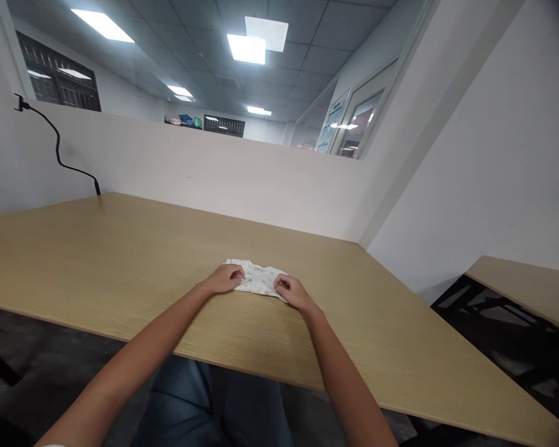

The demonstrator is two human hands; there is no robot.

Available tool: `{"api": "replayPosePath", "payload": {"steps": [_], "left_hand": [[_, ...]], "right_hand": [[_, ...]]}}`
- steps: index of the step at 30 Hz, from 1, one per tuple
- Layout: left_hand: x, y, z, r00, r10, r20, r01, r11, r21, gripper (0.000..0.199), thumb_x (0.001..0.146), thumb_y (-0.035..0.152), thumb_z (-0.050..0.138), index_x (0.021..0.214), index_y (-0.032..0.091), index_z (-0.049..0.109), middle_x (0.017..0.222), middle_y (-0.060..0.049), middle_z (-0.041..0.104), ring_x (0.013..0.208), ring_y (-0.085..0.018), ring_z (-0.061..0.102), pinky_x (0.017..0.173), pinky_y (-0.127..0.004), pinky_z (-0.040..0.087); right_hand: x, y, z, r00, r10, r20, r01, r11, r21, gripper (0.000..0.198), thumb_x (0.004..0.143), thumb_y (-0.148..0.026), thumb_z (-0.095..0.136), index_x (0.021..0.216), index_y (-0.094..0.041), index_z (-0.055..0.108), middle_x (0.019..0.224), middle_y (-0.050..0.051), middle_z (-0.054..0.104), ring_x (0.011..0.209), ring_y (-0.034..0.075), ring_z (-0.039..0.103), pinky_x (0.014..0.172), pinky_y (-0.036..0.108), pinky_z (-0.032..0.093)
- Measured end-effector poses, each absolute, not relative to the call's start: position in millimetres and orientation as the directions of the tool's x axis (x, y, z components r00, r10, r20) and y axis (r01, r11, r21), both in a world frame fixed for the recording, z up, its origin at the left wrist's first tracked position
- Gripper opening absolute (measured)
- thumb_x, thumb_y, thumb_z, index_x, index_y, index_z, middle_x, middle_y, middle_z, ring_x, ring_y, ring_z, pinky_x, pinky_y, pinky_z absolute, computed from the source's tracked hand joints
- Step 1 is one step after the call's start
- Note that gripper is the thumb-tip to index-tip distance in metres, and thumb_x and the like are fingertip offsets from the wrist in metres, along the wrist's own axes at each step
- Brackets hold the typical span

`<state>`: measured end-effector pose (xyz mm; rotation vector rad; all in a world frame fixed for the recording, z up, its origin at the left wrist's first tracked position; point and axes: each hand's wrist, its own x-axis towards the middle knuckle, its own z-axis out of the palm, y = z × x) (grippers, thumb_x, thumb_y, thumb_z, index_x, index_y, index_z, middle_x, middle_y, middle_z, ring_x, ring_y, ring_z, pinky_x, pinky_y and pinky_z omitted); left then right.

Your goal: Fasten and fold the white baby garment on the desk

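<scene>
A white cloth (pixel 258 279) with small dark printed figures lies on the wooden table, folded into a flat, slightly wrinkled strip. My left hand (pixel 223 278) rests at its left end, with curled fingers pinching the fabric. At the right end, my right hand (pixel 292 290) is closed on the cloth in the same way, thumb and fingers bent together. Part of each end of the cloth is hidden beneath my hands. What kind of cloth item it is cannot be told while it is folded.
The wooden table (pixel 135 261) spreads widely around the cloth, its front edge close to my lap. A low white wall (pixel 223 177) with a window above stands behind it. A black flexible-arm holder (pixel 58 146) rises at the far left. Another table (pixel 531 288) is at right.
</scene>
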<state>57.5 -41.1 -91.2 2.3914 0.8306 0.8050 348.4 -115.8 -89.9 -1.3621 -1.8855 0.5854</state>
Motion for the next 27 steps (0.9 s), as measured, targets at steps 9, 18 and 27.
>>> {"api": "replayPosePath", "payload": {"steps": [9,18,27], "left_hand": [[57.7,-37.8,-94.1,0.649,0.657,0.384,0.370,-0.713,0.595,0.019,0.084,0.026,0.057,0.093,0.018,0.072,0.078,-0.002,0.065,0.072,-0.016,0.056,0.066,-0.025,0.039],[58.0,-40.8,-90.5,0.643,0.669,0.373,0.380,-0.701,0.603,0.020,0.083,0.026,0.057,0.093,0.018,0.072,0.080,-0.002,0.066,0.073,-0.017,0.057,0.067,-0.026,0.040],[58.1,-41.3,-89.4,0.645,0.672,0.364,0.399,-0.703,0.589,0.022,0.083,0.027,0.056,0.093,0.017,0.072,0.080,-0.003,0.066,0.073,-0.016,0.056,0.068,-0.026,0.040]], "right_hand": [[346.6,-118.1,-88.2,-0.186,0.940,0.287,0.577,0.341,-0.743,0.013,0.070,-0.030,0.058,0.075,-0.017,0.061,0.066,-0.003,0.048,0.064,0.013,0.042,0.061,0.025,0.031],[348.6,-116.2,-90.6,-0.199,0.937,0.286,0.584,0.348,-0.733,0.017,0.071,-0.029,0.058,0.075,-0.016,0.068,0.066,-0.001,0.053,0.064,0.013,0.044,0.062,0.026,0.032],[349.0,-115.0,-92.6,-0.190,0.940,0.283,0.570,0.340,-0.748,0.013,0.068,-0.027,0.061,0.075,-0.016,0.065,0.065,-0.002,0.052,0.063,0.012,0.043,0.060,0.025,0.032]]}}
